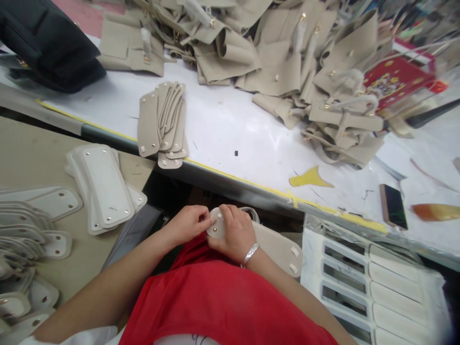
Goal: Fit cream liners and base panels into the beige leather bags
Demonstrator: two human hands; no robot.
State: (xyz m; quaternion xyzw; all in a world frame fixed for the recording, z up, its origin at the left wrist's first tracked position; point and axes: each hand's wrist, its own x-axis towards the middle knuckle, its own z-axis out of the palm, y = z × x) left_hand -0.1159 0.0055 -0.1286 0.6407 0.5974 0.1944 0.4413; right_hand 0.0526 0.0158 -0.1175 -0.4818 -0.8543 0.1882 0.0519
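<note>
A long beige leather-like panel with rounded ends lies across my lap. My right hand, with a silver bracelet at the wrist, grips it near its left end, thumb below and fingers on top. A gold snap and a small white tab show at that end, and two white tabs at the other. My left hand is closed in a pinch at the panel's left edge; whatever sits between its fingertips is too small to make out.
A stack of beige panels overhangs the white table's front edge. Beige bag pieces heap behind, a black bag left. Whitish panels lie on the left board. A phone and white slotted rack are right.
</note>
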